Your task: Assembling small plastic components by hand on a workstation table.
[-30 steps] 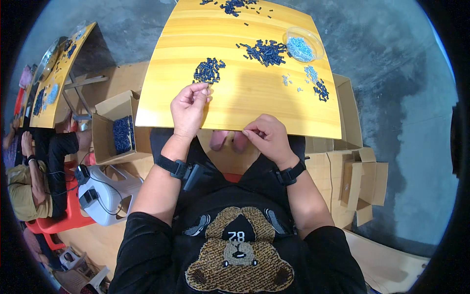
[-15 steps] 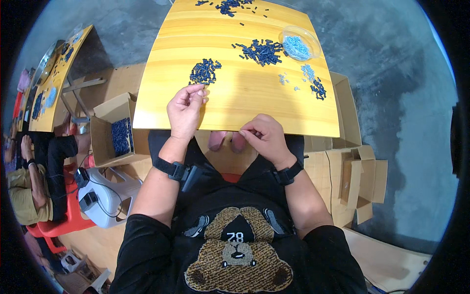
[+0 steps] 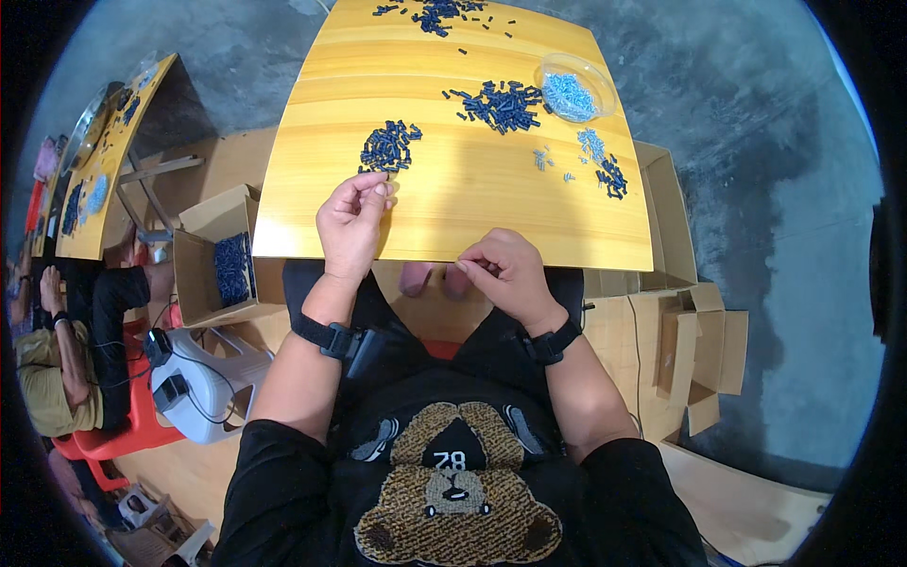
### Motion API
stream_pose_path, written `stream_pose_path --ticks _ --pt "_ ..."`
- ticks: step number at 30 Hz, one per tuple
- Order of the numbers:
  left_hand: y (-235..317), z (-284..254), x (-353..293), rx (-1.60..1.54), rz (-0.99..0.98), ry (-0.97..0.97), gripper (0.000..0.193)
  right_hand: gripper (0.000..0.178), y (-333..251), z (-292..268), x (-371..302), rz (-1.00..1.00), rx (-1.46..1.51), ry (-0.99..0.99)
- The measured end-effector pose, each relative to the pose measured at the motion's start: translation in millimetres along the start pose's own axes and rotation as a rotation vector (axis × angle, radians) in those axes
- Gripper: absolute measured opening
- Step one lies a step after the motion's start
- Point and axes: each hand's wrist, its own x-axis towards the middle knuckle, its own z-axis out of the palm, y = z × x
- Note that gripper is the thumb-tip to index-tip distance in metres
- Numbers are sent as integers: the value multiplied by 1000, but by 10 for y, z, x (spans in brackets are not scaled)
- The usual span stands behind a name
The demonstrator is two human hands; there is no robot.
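1. Right hand [image 3: 510, 274]: at 5 o'clock from the middle of the table [image 3: 302, 203], by its near edge. Thumb and forefinger are drawn close; whether they pinch a piece cannot be told.
2. Left hand [image 3: 348, 225]: at 8 o'clock, over the tabletop. Thumb and forefinger tips nearly meet; any piece between them is too small to confirm. The raised wrist appears to leave the fingertips free for small work.
3. Left pile of black pieces [image 3: 389, 148]: at 9 o'clock, just beyond the left fingertips, seemingly kept there for short reach.
4. Small black pile [image 3: 611, 177]: between 3 and 4 o'clock, near the right edge, with grey pieces [image 3: 591, 144] just beyond it. The two kinds lie mostly apart, likely for easy picking.
5. Middle black pile [image 3: 501, 107]: at 1 o'clock.
6. Clear bowl [image 3: 609, 102]: at 2 o'clock, containing pale blue-grey pieces [image 3: 569, 94]; its wall presumably stops them scattering.
7. Far black pile [image 3: 437, 16]: at 12 o'clock, loosely spread, apparently surplus stock.
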Motion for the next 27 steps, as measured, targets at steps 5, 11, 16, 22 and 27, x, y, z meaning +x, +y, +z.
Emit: stream_pose_path --ticks 5,11,16,22,27 --pt "-23 -7 10 19 2 -10 14 8 13 7 7 6 -1 -6" --pt "-51 -19 21 -40 8 -22 14 8 -18 18 18 43 6 -17" --pt "1 11 15 -16 -2 11 13 8 -46 21 33 74 4 -21" --pt "-23 -2 12 -60 12 22 13 8 -63 79 29 98 -41 12" --pt "-41 -25 11 -3 -3 -7 14 7 -55 95 32 87 -67 46"
